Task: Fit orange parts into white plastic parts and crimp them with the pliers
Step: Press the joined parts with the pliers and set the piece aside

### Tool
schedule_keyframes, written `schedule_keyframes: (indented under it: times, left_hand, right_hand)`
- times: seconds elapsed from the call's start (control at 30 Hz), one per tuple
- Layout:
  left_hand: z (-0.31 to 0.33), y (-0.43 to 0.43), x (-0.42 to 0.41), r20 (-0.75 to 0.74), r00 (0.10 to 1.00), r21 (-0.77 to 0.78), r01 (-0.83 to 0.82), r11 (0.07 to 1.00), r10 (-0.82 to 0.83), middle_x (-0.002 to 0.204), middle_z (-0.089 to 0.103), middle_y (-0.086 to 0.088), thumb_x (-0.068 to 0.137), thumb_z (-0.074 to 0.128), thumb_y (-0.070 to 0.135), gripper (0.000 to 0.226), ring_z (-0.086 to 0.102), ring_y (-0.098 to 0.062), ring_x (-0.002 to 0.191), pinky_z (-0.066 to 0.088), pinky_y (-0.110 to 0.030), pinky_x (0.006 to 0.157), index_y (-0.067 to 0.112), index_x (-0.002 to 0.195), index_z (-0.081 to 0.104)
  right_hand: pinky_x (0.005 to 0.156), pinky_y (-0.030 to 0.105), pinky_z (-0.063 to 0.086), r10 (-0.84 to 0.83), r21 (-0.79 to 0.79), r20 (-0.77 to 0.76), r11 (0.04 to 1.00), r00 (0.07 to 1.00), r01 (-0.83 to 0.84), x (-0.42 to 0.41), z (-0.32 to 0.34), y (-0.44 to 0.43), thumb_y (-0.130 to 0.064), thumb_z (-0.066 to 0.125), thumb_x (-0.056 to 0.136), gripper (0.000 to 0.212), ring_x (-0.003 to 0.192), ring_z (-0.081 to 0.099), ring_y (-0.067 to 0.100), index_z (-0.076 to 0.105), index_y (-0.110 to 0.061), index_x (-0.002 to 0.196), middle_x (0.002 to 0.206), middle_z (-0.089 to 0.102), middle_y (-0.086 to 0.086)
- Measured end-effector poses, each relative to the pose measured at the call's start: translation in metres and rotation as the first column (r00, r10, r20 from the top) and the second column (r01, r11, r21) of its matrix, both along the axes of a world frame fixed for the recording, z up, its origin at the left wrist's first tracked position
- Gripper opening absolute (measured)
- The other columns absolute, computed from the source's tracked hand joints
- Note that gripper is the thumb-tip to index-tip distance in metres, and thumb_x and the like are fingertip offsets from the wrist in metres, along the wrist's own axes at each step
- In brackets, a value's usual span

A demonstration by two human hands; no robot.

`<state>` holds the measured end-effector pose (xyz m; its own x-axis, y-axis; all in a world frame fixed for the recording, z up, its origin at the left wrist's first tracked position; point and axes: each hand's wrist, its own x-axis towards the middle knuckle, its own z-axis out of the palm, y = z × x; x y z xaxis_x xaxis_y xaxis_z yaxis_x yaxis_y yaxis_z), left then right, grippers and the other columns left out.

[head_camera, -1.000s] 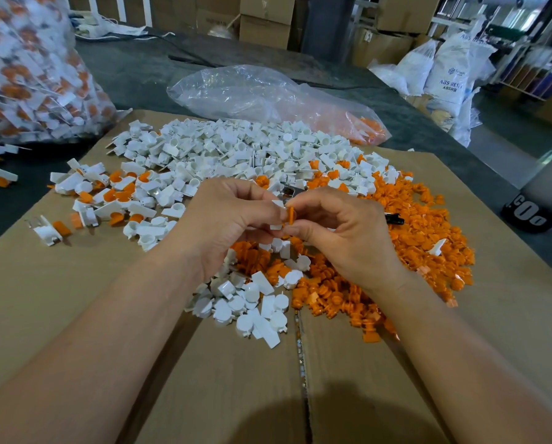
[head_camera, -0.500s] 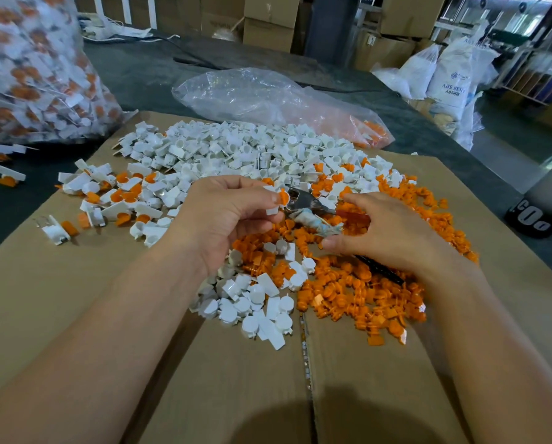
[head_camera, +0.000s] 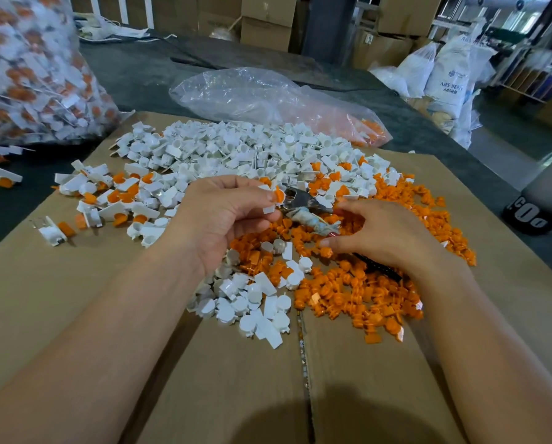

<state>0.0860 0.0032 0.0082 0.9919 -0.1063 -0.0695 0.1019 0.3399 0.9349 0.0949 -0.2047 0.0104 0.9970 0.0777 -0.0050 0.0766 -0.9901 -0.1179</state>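
Orange part (head_camera: 278, 196), seated in a white part (head_camera: 268, 209), is held just above the centre of the cardboard (head_camera: 76, 299), pinched between thumb and fingertips of the left grip (head_camera: 229, 216), whose other fingers are curled in.

Pliers (head_camera: 301, 202) are held at 3 o'clock of that piece, the metal head just beside the orange part; whether the two touch cannot be told. The right grip (head_camera: 383, 235) is closed round the handles, fingers over the top and thumb beneath. One handle is wrapped in pale tape, and a black handle end shows under the wrist.

A white pile (head_camera: 236, 149) is spread at 12 o'clock and an orange pile (head_camera: 380, 299) from 3 to 5 o'clock, with more white parts at 6 o'clock. Assembled pieces (head_camera: 117, 197) lie at 9 o'clock.

On the dark worktop (head_camera: 146, 78), a clear bag (head_camera: 261, 97) with a few orange parts inside is seen at 12 o'clock, and a big bag (head_camera: 28, 75) of white-and-orange pieces at 10 o'clock.

A white sack (head_camera: 450, 78) at 2 o'clock carries blue lettering that appears to read "ABS RESIN". A dark object (head_camera: 529, 216) at 3 o'clock bears white characters resembling "CO", not clearly legible.
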Motion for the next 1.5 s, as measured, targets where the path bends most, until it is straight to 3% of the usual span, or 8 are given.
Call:
schedule_keyframes:
  times: [0.13,0.23,0.3,0.6,0.87,1.0,1.23,1.5]
  left_hand:
    - [-0.001,-0.001,0.0,0.002,1.0,-0.005,-0.004,1.0,0.004,0.05,0.063,-0.002,0.071,0.067,-0.005,0.025,0.065,-0.014,0.05,0.047,-0.015,0.041,0.011,0.052,0.064]
    - [-0.002,0.0,0.001,-0.004,1.0,-0.025,-0.005,1.0,0.005,0.052,0.064,-0.004,0.072,0.066,-0.006,0.024,0.065,-0.014,0.05,0.047,-0.016,0.041,0.01,0.054,0.064]
    - [-0.002,0.001,0.001,-0.008,1.0,-0.046,-0.005,0.999,0.004,0.052,0.064,-0.004,0.072,0.065,-0.005,0.015,0.065,-0.014,0.052,0.048,-0.016,0.042,0.006,0.064,0.06]
    - [-0.003,-0.004,0.002,0.046,0.997,-0.17,-0.049,0.984,0.057,0.054,0.063,-0.004,0.076,0.061,-0.009,0.018,0.065,-0.014,0.052,0.051,-0.017,0.047,0.006,0.067,0.056]
    - [-0.006,-0.011,0.001,0.131,0.982,-0.223,-0.103,0.969,0.135,0.056,0.065,0.001,0.079,0.059,-0.008,0.019,0.066,-0.012,0.056,0.05,-0.016,0.051,0.007,0.068,0.055]
    - [-0.006,-0.011,0.0,0.145,0.978,-0.229,-0.117,0.966,0.152,0.058,0.064,0.001,0.079,0.06,-0.007,0.019,0.067,-0.013,0.058,0.05,-0.016,0.052,0.008,0.068,0.057]
    - [-0.007,-0.014,-0.001,0.202,0.962,-0.209,-0.14,0.968,0.183,0.056,0.063,0.003,0.078,0.06,-0.008,0.019,0.067,-0.013,0.058,0.051,-0.017,0.054,0.008,0.069,0.057]
    - [-0.007,-0.017,-0.003,0.263,0.942,-0.18,-0.164,0.97,0.209,0.057,0.064,0.004,0.077,0.061,-0.008,0.016,0.065,-0.01,0.058,0.053,-0.019,0.058,0.007,0.071,0.057]
  right_hand:
    - [0.078,0.03,0.031,0.009,-0.027,0.127,1.0,0.992,-0.006,0.0,0.0,0.009,-0.055,0.06,0.071,0.053,0.087,0.049,0.015,0.061,-0.022,0.112,0.096,0.06,-0.004]
    - [0.1,0.035,0.025,0.026,-0.073,0.217,0.997,0.976,-0.01,0.001,-0.002,0.009,-0.052,0.061,0.069,0.046,0.074,0.044,0.01,0.063,-0.024,0.104,0.074,0.053,-0.012]
    - [0.105,0.035,0.021,0.021,-0.042,0.272,0.999,0.962,-0.01,-0.002,0.001,0.008,-0.048,0.063,0.067,0.043,0.075,0.048,0.011,0.064,-0.022,0.101,0.074,0.055,-0.011]
    - [0.056,0.029,0.034,-0.029,0.257,0.46,0.961,0.887,-0.102,-0.014,0.015,0.008,-0.017,0.061,0.081,0.025,0.071,0.049,0.015,0.06,-0.009,0.105,0.079,0.054,-0.003]
    - [0.076,0.028,0.022,0.064,0.069,0.518,0.991,0.853,-0.117,-0.016,0.009,0.019,-0.019,0.067,0.077,0.026,0.084,0.053,0.025,0.058,-0.012,0.1,0.089,0.059,0.002]
    - [0.066,0.024,0.008,0.045,0.035,0.59,0.996,0.806,-0.081,-0.018,0.01,0.023,-0.025,0.07,0.074,0.022,0.078,0.037,0.019,0.061,-0.012,0.091,0.071,0.04,-0.007]
    - [0.048,0.023,0.025,0.03,0.137,0.463,0.985,0.886,-0.105,-0.019,0.006,0.025,-0.034,0.061,0.084,0.028,0.069,0.042,0.012,0.048,-0.018,0.103,0.084,0.045,-0.008]
    - [0.067,0.027,0.031,0.076,0.194,0.391,0.967,0.917,-0.163,-0.019,0.001,0.028,-0.034,0.058,0.086,0.037,0.087,0.047,0.014,0.047,-0.016,0.116,0.105,0.053,0.002]
